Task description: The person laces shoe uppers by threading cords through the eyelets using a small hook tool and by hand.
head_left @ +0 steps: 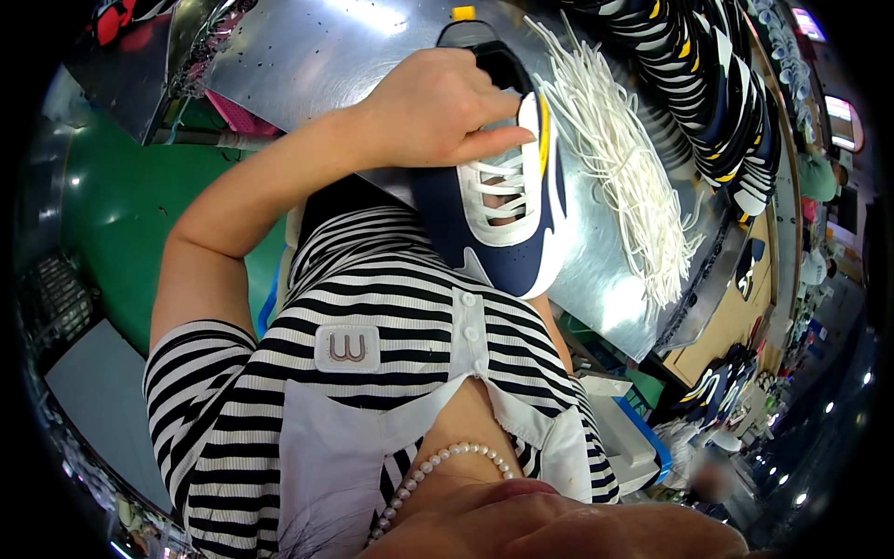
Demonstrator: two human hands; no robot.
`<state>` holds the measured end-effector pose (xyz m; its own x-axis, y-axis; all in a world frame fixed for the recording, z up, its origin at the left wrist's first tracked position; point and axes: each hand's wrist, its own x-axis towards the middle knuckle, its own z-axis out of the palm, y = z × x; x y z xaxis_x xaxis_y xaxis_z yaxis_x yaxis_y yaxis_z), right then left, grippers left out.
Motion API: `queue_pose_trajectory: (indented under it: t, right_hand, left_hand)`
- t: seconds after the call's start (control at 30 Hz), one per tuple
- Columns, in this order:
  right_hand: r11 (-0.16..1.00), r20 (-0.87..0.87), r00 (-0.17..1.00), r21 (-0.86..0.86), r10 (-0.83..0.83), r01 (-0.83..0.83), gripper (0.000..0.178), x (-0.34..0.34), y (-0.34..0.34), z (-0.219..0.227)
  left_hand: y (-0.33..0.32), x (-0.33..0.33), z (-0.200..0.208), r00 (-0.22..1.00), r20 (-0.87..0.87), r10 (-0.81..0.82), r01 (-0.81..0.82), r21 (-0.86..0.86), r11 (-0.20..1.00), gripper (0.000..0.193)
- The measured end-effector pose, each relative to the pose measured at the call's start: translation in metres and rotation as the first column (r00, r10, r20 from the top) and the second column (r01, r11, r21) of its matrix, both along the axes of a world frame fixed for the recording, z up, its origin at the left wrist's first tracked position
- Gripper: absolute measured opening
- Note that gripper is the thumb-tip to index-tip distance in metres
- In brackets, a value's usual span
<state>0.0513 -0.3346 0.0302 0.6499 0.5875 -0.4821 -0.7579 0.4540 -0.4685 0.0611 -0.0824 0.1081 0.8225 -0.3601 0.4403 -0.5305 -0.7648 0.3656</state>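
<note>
A navy, white and yellow shoe upper point(535, 244) stands against my front, with its toe toward me and its black collar pointing away. White laces point(503, 170) cross its throat near the toe end. My left hand point(442, 110) lies across the upper's opening, with the fingers curled and the thumb reaching to the white eyelet edge. What its fingertips pinch is hidden. Skin shows through the gaps between the laces, so my right hand point(500, 201) appears to be inside or behind the upper. Its fingers are mostly covered, and part of my right arm shows below the toe.
A heap of loose white laces point(619, 177) lies on the shiny metal table point(307, 65), right of the upper. Beyond it, a long row of similar uppers point(694, 84) is stacked. More uppers point(722, 387) lie at the right. Green floor point(121, 214) shows at the left.
</note>
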Motion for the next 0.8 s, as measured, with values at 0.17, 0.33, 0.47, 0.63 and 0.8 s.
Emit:
queue_pose_trajectory:
  t: [0.17, 0.33, 0.47, 0.63, 0.8]
  right_hand:
    - [0.998, 0.048, 0.997, 0.01, -0.058, 0.057, 0.03, 0.001, -0.014, 0.005]
    - [0.996, 0.068, 0.994, 0.03, -0.082, 0.08, 0.033, 0.002, -0.017, 0.001]
    - [0.994, 0.064, 0.992, 0.014, -0.106, 0.105, 0.035, -0.002, -0.013, 0.002]
    - [0.994, 0.055, 0.993, -0.009, -0.108, 0.109, 0.038, -0.005, -0.005, -0.003]
    - [0.983, 0.083, 0.987, -0.108, -0.137, 0.146, 0.041, -0.009, 0.001, -0.009]
  left_hand:
    - [-0.011, -0.032, -0.019, 0.873, 0.098, 0.477, -0.398, -0.421, 0.815, 0.048]
    - [-0.026, -0.061, -0.047, 0.512, -0.459, -0.727, -0.769, -0.622, -0.148, 0.046]
    - [-0.031, -0.056, -0.053, 0.565, -0.492, -0.662, -0.715, -0.692, -0.096, 0.041]
    - [-0.032, -0.06, -0.063, 0.568, -0.438, -0.697, -0.719, -0.676, -0.161, 0.038]
    - [-0.024, -0.049, -0.067, 0.608, -0.378, -0.698, -0.685, -0.694, -0.221, 0.037]
